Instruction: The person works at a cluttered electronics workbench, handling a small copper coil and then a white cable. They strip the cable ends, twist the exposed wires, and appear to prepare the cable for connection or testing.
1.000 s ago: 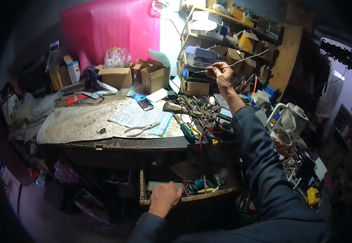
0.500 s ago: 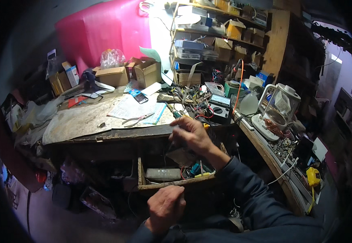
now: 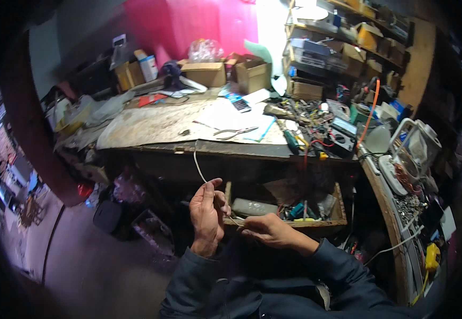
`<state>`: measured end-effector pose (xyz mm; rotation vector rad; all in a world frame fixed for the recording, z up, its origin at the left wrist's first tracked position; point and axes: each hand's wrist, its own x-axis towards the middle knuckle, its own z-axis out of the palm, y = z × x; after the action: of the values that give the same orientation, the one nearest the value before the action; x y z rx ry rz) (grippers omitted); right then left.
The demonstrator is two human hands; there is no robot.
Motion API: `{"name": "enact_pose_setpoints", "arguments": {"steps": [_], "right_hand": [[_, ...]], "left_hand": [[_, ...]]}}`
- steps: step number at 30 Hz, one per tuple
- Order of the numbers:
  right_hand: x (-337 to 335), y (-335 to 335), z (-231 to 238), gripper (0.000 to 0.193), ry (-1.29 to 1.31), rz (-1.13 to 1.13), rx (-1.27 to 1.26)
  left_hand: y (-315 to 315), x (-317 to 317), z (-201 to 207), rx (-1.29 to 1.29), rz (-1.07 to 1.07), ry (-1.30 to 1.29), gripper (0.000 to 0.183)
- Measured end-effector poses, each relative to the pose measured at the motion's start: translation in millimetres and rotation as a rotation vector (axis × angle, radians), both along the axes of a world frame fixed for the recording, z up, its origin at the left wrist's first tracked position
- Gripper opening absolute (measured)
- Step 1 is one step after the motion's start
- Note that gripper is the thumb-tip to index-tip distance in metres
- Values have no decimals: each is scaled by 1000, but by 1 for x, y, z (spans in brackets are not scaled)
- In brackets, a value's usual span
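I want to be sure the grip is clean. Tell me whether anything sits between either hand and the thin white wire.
Nothing visible does. The left hand pinches the thin white wire directly, its free end curving up toward the workbench edge. The right hand meets the wire's lower end at the fingertips, in front of the open drawer.

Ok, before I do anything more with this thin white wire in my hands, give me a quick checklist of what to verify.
1. Left hand grips the thin white wire: ok, pinched at the fingertips.
2. Right hand on the lower end: ok, pinching it beside the left.
3. Free end clear: ok, it arcs up toward the workbench edge, untangled.
4. Pliers to hand: ok, on the bench top.
5. Open drawer unobstructed: ok, open behind the hands.
6. Wire end condition: cannot tell, too small.
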<state>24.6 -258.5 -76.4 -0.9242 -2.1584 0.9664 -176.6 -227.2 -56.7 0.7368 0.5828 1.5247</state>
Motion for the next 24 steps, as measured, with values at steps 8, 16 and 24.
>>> {"name": "enact_pose_setpoints", "arguments": {"steps": [8, 16, 24], "right_hand": [[-12, -26, -45, 21, 33, 62, -351], [-38, -28, -29, 19, 609, 145, -1345], [-53, -30, -40, 20, 505, 70, -1153]], "left_hand": [[29, -71, -23, -110, 359, -191, 24], [43, -123, -31, -142, 401, -284, 24], [49, -140, -44, -187, 446, -250, 25]]}}
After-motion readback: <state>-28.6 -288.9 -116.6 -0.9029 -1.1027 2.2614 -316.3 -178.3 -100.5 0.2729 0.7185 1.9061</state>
